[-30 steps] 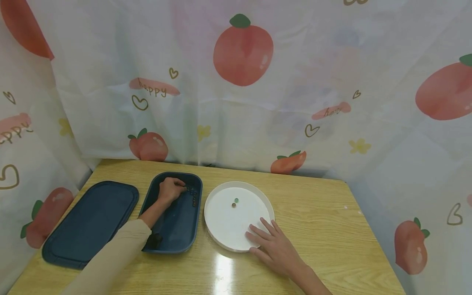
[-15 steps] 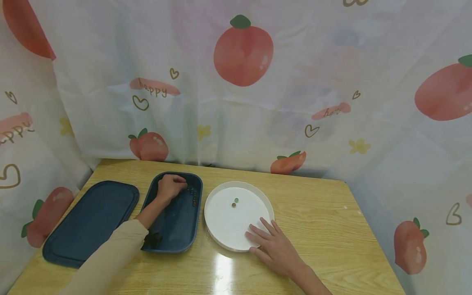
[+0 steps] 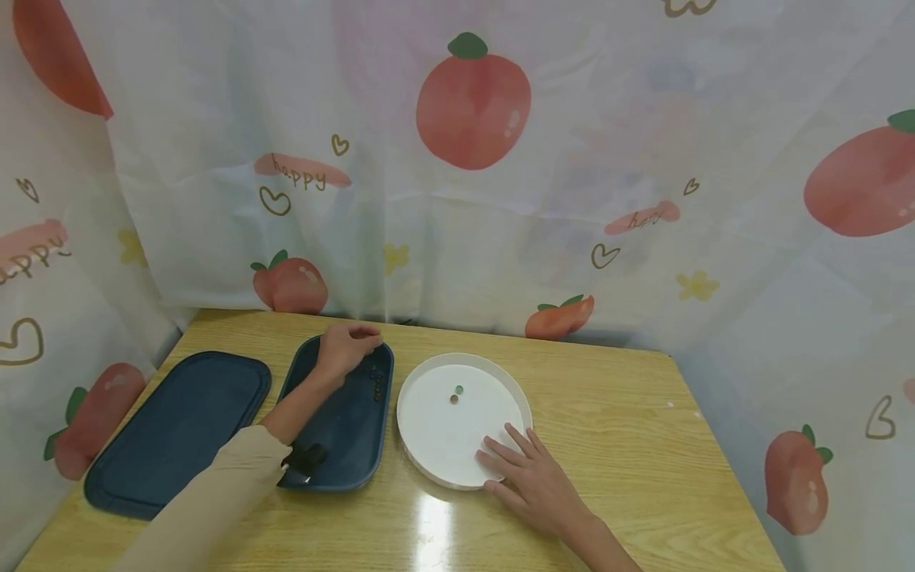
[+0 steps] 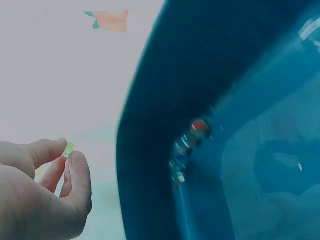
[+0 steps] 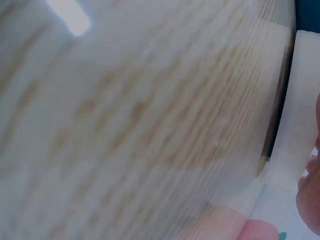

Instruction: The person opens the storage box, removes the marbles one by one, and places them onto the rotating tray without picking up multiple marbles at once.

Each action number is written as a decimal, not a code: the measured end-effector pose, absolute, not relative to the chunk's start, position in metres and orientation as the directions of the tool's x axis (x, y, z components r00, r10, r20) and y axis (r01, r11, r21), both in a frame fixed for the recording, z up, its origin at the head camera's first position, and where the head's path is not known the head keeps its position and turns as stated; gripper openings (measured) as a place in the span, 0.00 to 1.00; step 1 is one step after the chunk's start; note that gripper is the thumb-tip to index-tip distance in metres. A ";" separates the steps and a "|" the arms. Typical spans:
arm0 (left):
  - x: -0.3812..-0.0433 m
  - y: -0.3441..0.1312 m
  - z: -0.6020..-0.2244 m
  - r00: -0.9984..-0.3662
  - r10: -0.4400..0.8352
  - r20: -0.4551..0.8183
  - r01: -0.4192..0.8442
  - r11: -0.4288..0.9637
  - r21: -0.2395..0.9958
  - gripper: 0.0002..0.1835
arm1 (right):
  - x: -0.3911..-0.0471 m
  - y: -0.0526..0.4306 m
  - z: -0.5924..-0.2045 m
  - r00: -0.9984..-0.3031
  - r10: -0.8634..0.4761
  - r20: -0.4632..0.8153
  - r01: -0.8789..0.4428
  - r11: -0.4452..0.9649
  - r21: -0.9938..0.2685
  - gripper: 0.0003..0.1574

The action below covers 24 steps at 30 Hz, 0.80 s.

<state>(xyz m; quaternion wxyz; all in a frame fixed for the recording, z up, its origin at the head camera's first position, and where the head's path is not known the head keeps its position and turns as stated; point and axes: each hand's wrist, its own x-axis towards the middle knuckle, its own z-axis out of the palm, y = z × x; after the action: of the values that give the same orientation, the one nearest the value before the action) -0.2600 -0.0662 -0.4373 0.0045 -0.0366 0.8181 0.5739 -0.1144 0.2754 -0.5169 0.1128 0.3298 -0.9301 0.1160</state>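
Note:
My left hand (image 3: pixel 345 348) is over the far end of the blue tray (image 3: pixel 336 445). In the left wrist view its thumb and fingertips pinch a small green glass marble (image 4: pixel 69 148), held out past the tray wall. Several dark marbles (image 3: pixel 377 385) lie along the tray's right side; in the left wrist view these marbles (image 4: pixel 198 126) are blurred, one of them orange-red. My right hand (image 3: pixel 532 485) rests with spread fingers on the near right rim of the round white plate (image 3: pixel 429 461). On that plate sit a green marble (image 3: pixel 459 390) and a brown marble (image 3: pixel 453 400).
A flat blue lid (image 3: pixel 179 433) lies left of the tray on the wooden table (image 3: pixel 608 421). Fruit-print curtains (image 3: pixel 472 238) hang behind the table and at both sides. A dark object (image 3: pixel 307 459) shows by the left sleeve, over the tray's near end.
My left hand has risen from inside the tray, moving up and right toward its far edge, and a green marble shows between its fingertips. The right hand has stayed at the plate's rim.

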 end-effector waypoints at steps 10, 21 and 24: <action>-0.248 -0.030 -0.423 -0.997 0.055 -0.053 -0.036 0.286 0.958 0.10 | -0.115 0.276 -0.517 -0.760 -0.582 0.289 -0.639 0.752 -0.165 0.28; -0.244 0.006 -0.436 -0.995 0.088 -0.054 -0.029 0.264 0.964 0.06 | -0.116 0.277 -0.518 -0.762 -0.583 0.281 -0.637 0.752 -0.168 0.28; -0.244 0.013 -0.441 -0.994 0.084 -0.075 -0.049 0.277 0.960 0.04 | -0.116 0.277 -0.517 -0.759 -0.587 0.282 -0.640 0.752 -0.159 0.28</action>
<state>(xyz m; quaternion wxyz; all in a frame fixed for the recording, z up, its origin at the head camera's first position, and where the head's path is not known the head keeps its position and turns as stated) -0.2443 0.0126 -0.4413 0.0554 0.0111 0.7970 0.6013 -0.1162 0.2771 -0.5174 0.1077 0.3299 -0.9297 0.1235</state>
